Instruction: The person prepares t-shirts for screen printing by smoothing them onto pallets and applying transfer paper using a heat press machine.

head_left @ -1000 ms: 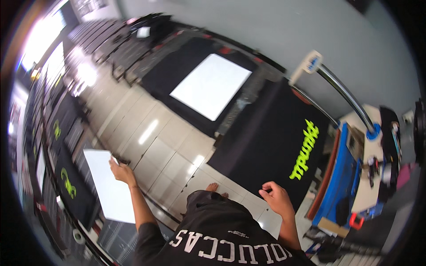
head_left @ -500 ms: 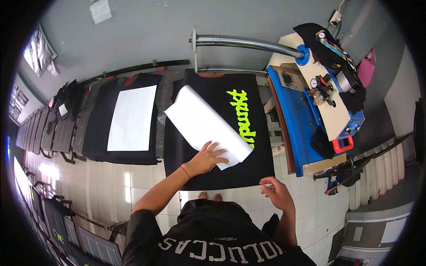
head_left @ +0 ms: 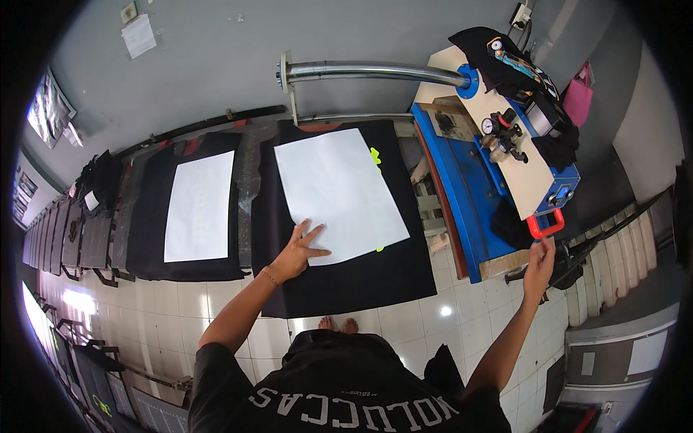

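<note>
A white sheet of paper [head_left: 343, 191] lies flat over a black T-shirt [head_left: 404, 281] spread on a platen in front of me. Bits of neon-yellow print [head_left: 375, 156] peek out past the sheet's right edge. My left hand [head_left: 294, 252], open with fingers spread, rests on the sheet's lower left corner. Off to the right, my right hand [head_left: 538, 263] is raised just below the red handle [head_left: 546, 224] of a blue heat press [head_left: 462, 195]. Its fingers look loosely bent and slightly apart, their tips at or near the handle's lower bar; contact is hard to tell.
Left of the shirt, another black garment [head_left: 148, 216] bears a white sheet [head_left: 198, 209]. A metal cylinder [head_left: 375, 70] runs from the press along the grey wall. Dark cloth [head_left: 498, 61] is draped over the press top. More platens [head_left: 65, 231] line up at far left.
The curled sheet has been laid flat over the yellow print. My left hand has shifted left along it. My right hand has moved right and up, to the press handle. The view has shifted slightly.
</note>
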A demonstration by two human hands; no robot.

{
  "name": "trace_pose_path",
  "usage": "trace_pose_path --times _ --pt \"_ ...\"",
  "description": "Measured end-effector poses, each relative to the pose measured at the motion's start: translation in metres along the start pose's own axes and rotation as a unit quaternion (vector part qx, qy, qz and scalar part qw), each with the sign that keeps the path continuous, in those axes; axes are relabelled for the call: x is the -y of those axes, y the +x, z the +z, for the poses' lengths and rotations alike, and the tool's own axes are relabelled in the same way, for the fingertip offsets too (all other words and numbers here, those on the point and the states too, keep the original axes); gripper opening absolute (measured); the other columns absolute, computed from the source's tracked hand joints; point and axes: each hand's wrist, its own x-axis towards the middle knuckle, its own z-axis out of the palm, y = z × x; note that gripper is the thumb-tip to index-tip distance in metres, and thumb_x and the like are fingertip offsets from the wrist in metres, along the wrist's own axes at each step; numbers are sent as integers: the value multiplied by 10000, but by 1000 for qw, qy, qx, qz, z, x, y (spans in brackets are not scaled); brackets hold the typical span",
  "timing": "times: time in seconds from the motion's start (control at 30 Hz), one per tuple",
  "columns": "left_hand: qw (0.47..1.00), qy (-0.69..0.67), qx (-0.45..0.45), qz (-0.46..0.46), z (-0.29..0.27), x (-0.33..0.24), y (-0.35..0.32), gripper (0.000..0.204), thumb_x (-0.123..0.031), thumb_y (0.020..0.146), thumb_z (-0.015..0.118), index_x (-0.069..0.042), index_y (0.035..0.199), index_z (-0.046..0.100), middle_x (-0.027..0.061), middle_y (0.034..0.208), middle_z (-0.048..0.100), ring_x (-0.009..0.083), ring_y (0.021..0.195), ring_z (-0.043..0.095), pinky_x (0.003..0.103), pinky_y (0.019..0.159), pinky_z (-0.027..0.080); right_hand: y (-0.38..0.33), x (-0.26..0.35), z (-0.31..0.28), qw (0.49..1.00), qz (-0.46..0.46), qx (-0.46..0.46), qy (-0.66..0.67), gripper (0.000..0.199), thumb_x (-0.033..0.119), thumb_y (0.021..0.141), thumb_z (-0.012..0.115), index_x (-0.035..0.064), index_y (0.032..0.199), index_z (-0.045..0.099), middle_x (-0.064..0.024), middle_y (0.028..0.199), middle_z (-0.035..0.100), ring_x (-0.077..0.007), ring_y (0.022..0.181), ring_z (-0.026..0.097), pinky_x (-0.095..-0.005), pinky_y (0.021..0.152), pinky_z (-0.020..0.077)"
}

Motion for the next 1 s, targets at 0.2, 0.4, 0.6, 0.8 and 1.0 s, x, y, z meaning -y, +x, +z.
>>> trace_pose_path --times 0.2,0.4,0.6,0.8,1.0 --pt "996 -25 28 77 6 -26 28 691 181 641 499 -221 1164 704 123 1518 360 415 1441 192 493 1185 218 58 -28 16 972 -116 2 -206 510 390 940 587 -7 1258 545 -253 1275 551 -451 1294 405 -504 1064 343" --pt "999 -28 -22 19 26 -35 24 662 134 680 572 -228 1227 660 150 1489 390 402 1412 274 474 1176 253 66 -18 15 966 -117 68 -220 388 373 947 569 31 1119 633 -262 1188 592 -483 1263 427 -522 1045 357" --pt "997 44 -54 -25 36 -52 20 623 70 709 628 -235 1253 639 164 1457 411 386 1389 314 454 1173 266 65 -13 21 964 -131 60 -223 330 338 937 584 24 1024 637 -255 1125 608 -465 1184 478 -518 992 387" --pt "998 61 -15 -11 30 -59 19 625 -55 742 669 -216 1337 564 189 1484 363 410 1407 264 479 1169 252 60 3 26 957 -149 53 -243 328 318 900 635 -6 933 592 -219 943 615 -418 951 556 -508 853 426" --pt "999 33 7 17 27 -76 25 670 -321 790 660 -208 1422 472 224 1536 264 470 1423 180 535 1170 194 51 24 24 952 -84 60 -289 389 357 872 667 -10 976 591 -213 914 624 -405 922 570 -497 834 440"
